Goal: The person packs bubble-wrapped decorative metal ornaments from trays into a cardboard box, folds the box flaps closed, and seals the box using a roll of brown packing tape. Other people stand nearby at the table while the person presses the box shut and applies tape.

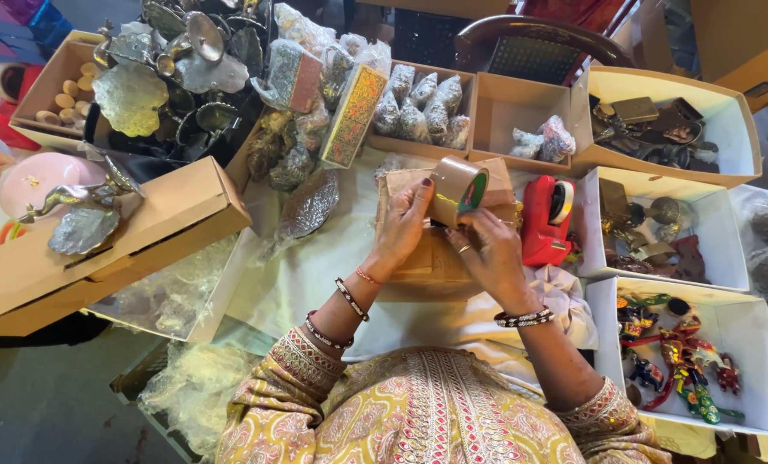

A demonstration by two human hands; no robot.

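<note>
Holding brown tape roll [455,191] w/ both hands, prob. over box [431,258].

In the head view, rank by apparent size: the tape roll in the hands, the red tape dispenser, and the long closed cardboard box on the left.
1. Cardboard box, clearly the largest.
2. Red tape dispenser.
3. Tape roll, held by both the left hand and right hand.
The dispenser and roll look close in size; the roll is raised toward the camera, so their order is unsure.
</note>
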